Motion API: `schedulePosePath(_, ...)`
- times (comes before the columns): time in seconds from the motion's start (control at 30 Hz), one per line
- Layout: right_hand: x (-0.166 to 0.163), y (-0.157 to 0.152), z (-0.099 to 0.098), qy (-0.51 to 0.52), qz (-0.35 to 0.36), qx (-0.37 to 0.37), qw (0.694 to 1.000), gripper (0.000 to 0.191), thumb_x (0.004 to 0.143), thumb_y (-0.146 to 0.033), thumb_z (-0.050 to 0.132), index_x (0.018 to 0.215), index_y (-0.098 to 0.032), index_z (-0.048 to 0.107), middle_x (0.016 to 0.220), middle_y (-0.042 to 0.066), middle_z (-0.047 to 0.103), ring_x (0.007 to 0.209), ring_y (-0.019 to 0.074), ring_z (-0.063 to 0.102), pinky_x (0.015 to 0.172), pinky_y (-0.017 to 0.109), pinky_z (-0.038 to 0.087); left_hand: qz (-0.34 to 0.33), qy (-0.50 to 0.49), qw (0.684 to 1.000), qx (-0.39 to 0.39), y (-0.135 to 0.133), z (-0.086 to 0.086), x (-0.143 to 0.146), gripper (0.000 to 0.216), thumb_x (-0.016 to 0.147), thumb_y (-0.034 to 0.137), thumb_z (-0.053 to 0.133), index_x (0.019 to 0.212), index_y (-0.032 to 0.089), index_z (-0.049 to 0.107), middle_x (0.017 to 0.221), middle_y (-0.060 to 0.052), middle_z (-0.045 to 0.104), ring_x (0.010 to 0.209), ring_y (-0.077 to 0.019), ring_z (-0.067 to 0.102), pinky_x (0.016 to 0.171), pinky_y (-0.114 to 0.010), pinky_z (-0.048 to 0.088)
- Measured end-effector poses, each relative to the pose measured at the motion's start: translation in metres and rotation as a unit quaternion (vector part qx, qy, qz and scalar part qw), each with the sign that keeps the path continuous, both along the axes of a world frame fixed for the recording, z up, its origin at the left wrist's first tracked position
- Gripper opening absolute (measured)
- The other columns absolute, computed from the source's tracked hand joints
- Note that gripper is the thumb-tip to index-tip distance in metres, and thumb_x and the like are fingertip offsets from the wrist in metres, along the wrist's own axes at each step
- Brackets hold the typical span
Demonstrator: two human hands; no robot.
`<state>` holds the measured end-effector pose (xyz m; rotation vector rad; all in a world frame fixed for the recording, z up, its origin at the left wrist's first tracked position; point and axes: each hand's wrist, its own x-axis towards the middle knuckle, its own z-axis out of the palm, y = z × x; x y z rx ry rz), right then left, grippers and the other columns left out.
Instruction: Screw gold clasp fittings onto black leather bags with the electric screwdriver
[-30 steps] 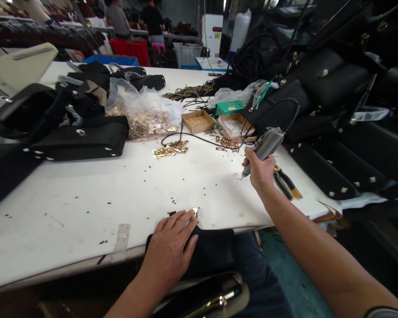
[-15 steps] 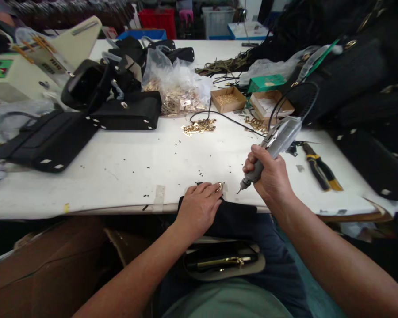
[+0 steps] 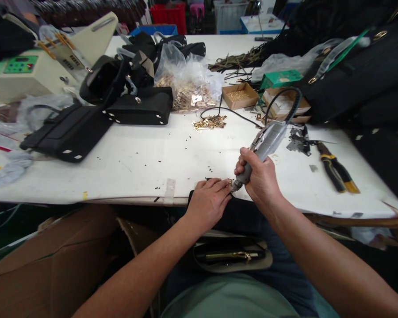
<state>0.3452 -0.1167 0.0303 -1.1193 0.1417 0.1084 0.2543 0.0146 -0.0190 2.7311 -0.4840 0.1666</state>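
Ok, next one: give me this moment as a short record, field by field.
Left hand: laid over black piece, by metal plate
Right hand: gripping driver
Driver tip: at plate; contact unclear
Table, right: pliers
Table, beyond hands: gold parts, open box, clear bag

The power screwdriver point(image 3: 268, 139) is showing a smooth finish — metal plates point(image 3: 209, 123) are gleaming, the plastic bag point(image 3: 185, 66) is looking crinkled, the handbag point(image 3: 137, 110) matt.

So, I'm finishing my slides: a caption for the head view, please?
Right hand holding a grey power tool close beside the left hand, which lies on a black piece.
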Motion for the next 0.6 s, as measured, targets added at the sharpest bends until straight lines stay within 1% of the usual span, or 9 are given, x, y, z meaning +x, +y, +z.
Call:
schedulePosePath(0.13,0.001,0.0017,-0.0015,0.0,-0.007,-0.003,1.0,0.035,0.072,-0.037,0.087,0.075,-0.018,0.057,0.06,-0.005,0.053,0.047,0.0095,0.05,0.041,0.022,0.041,-0.001,-0.002,1.0,0.006,0.0005,0.0004,-0.0004,0.03,0.102,0.031,0.054,0.13,0.027,0.063,0.139,-0.003,0.066,0.128,-0.0233,0.056,0.099,-0.046,0.047)
schedulePosePath(0.37,0.002,0.0035,0.0014,0.005,-0.017,-0.006,1.0,0.036,0.07,-0.037,0.088,0.075,-0.019,0.057,0.058,-0.006,0.053,0.046,0.0097,0.05,0.041,0.022,0.041,-0.002,-0.003,1.0,0.005,0.0009,-0.0001,-0.0001,0.029,0.102,0.03,0.053,0.129,0.027,0.063,0.139,-0.003,0.066,0.127,-0.0233,0.056,0.098,-0.046,0.046)
schedulePosePath(0.6,-0.0001,0.0019,-0.0003,-0.013,-0.024,0.001,1.0,0.034,0.074,-0.037,0.085,0.074,-0.019,0.057,0.057,-0.005,0.053,0.046,0.0091,0.049,0.043,0.021,0.043,-0.005,0.004,1.0,-0.007,0.0009,0.0008,-0.0002,0.031,0.103,0.03,0.051,0.13,0.026,0.063,0.14,-0.003,0.065,0.127,-0.0233,0.056,0.098,-0.047,0.046)
